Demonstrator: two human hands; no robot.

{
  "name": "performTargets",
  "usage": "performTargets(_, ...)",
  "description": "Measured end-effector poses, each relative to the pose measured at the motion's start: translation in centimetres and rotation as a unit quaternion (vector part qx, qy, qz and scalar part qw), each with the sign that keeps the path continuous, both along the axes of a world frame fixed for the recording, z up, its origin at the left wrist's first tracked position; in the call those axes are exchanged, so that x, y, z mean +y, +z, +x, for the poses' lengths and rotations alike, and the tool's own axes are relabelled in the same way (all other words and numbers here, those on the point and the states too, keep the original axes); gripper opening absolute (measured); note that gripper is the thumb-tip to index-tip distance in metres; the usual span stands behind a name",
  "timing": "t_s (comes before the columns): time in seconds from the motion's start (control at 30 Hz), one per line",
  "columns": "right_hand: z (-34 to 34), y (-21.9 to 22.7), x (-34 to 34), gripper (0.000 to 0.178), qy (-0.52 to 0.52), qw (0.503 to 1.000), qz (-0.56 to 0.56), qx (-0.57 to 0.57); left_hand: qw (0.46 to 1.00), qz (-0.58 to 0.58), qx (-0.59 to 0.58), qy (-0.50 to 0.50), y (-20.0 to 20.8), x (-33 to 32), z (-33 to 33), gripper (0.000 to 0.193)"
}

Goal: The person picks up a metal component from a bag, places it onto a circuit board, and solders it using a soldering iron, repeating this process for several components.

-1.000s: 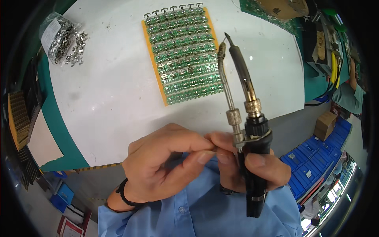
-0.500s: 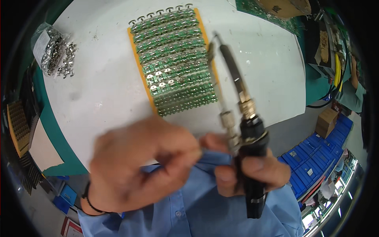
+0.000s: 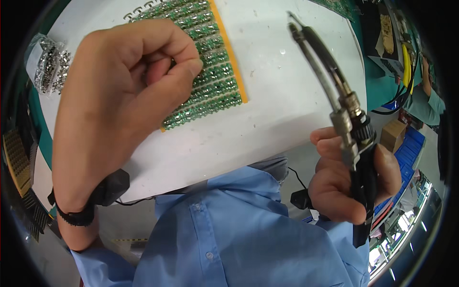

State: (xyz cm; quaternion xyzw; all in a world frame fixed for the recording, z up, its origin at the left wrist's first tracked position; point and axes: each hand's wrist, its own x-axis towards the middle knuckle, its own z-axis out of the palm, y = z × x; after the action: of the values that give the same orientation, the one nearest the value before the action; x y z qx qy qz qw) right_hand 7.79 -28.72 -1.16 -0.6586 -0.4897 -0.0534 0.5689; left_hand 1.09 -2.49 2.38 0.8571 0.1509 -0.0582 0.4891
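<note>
A soldering iron (image 3: pixel 356 126) with a black handle and a thin metal feed tube along its shaft is in my right hand (image 3: pixel 334 184). Its tip points up and left, away from the boards. My left hand (image 3: pixel 122 81) is above a panel of green circuit boards (image 3: pixel 215 74), with thumb and forefinger pinched together. Whatever may be between those fingertips is hidden. Rows of shiny metal parts cover the panel, which has orange side strips (image 3: pixel 229 48). My left hand and wrist hide its left part.
On the white work sheet (image 3: pixel 272 71), a clear bag of small metal parts (image 3: pixel 43 64) lies at the left, with loose metal parts (image 3: pixel 62 71) beside it. Blue bins (image 3: pixel 406 165) and a cardboard box (image 3: pixel 393 135) stand at the right. Black cables (image 3: pixel 389 111) hang near the table's right edge.
My left hand has moved from near my chest up over the panel. The soldering iron has shifted right with my right hand, away from the boards. The whole view has shifted too.
</note>
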Motion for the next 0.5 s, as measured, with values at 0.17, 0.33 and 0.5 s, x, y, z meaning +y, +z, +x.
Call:
performTargets(0.17,1.1,1.7,-0.5,0.065,0.107,0.991,-0.063,0.047,1.000,0.015,-0.008,-0.022,-0.1,0.2,-0.1,0.005)
performTargets(0.33,1.6,1.0,0.8,0.063,0.117,0.991,-0.067,0.024,0.999,0.035,0.028,0.019,1.0,-1.5,0.7,0.005)
performTargets(0.5,2.1,0.9,1.2,0.064,0.120,0.990,-0.071,0.022,0.997,0.040,0.068,-0.012,2.3,-2.2,1.9,0.003)
